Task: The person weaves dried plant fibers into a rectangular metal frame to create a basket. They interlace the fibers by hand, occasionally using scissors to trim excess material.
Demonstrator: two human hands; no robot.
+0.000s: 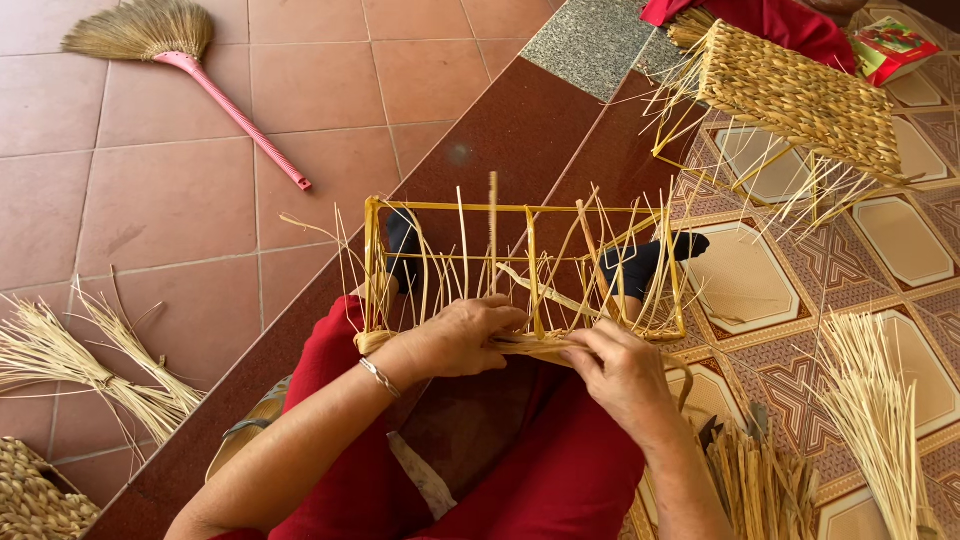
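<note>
Both hands work the near edge of a yellow frame [525, 270] braced by black-socked feet: the left hand [460, 338] closes over flat straw strips [520, 345], and the right hand [620, 370] pinches the same strips. Loose stalks stand up inside the frame. Straw bundles [870, 410] crowd the right; a broom [180, 45] lies well apart on open tiled floor [150, 200].

A yellow wire basket frame [527, 268] strung with loose upright straw strands [462, 262] is lying at frame centre, its near edge being woven.
</note>
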